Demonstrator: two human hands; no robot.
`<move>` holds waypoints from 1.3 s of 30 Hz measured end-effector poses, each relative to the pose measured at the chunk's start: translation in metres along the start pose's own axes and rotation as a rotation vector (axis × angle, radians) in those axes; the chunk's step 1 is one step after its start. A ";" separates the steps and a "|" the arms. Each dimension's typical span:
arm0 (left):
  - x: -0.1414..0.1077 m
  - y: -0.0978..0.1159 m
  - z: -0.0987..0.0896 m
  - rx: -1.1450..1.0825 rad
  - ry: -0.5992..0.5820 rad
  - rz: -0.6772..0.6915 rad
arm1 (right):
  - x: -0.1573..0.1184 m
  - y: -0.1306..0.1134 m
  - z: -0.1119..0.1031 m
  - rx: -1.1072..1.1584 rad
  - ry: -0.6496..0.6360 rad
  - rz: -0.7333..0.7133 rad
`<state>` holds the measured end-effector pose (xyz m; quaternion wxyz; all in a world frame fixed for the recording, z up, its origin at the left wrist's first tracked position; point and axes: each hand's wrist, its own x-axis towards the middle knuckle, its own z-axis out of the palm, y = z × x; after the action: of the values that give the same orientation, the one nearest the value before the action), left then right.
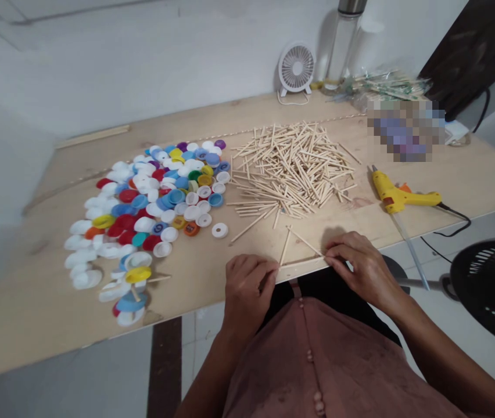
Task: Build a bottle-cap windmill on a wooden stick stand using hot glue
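Near the table's front edge, three thin wooden sticks [286, 246] form a triangle. My left hand [250, 285] pinches its lower left corner, fingers pressed together at the stick ends. At the lower right corner, my right hand [358, 262] is closed with thumb and fingertips on the sticks. The triangle's top corner lies on the wood, touched by neither hand. Just behind it spreads a large pile of wooden sticks [300, 165]. Many coloured bottle caps [155, 200] lie to the left, some stacked with short stick pieces among them.
A yellow glue gun [398, 194] with a clear glue stick and black cord lies on the table's right. Along the back stand a small white fan [297, 68] and a glass bottle [341, 49], beside bagged sticks [387, 84]. A black fan [491, 290] is at the lower right.
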<state>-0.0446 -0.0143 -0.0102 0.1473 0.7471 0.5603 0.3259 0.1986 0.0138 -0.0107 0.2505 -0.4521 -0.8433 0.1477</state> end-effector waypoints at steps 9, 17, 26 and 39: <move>-0.001 0.000 -0.001 0.004 0.006 0.009 | 0.001 -0.002 -0.001 -0.018 -0.006 0.012; -0.001 0.001 -0.001 0.006 -0.010 -0.017 | 0.002 -0.002 0.000 -0.021 0.003 0.019; 0.000 0.002 -0.004 0.020 -0.019 -0.007 | 0.002 -0.002 -0.002 0.054 0.022 0.062; 0.011 0.016 0.013 -0.004 0.087 0.118 | -0.004 0.005 -0.027 0.012 0.129 0.057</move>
<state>-0.0221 -0.0076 -0.0070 0.1050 0.7636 0.5206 0.3673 0.2187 0.0143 0.0078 0.3029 -0.4829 -0.8112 0.1305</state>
